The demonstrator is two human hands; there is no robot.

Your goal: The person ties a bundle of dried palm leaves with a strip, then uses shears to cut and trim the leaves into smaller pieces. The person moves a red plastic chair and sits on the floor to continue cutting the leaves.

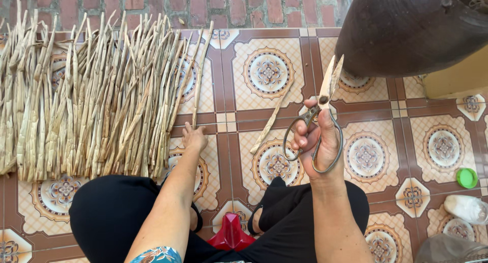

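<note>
My right hand [319,141] grips large metal scissors [319,108] by their looped handles, with the blades pointing away from me and nearly closed. My left hand [193,137] reaches down to the tiled floor and touches the near end of a dried plant stalk [199,77] at the right edge of a wide row of dried stalks [91,95]. One loose stalk [272,118] lies alone on the tiles between my two hands.
A big dark brown ceramic jar [412,29] stands at the far right. A green lid [466,177] and clear plastic containers [465,207] lie at the right edge. I sit on a low red stool [231,233], knees in black trousers apart. Brick paving [203,6] borders the tiles.
</note>
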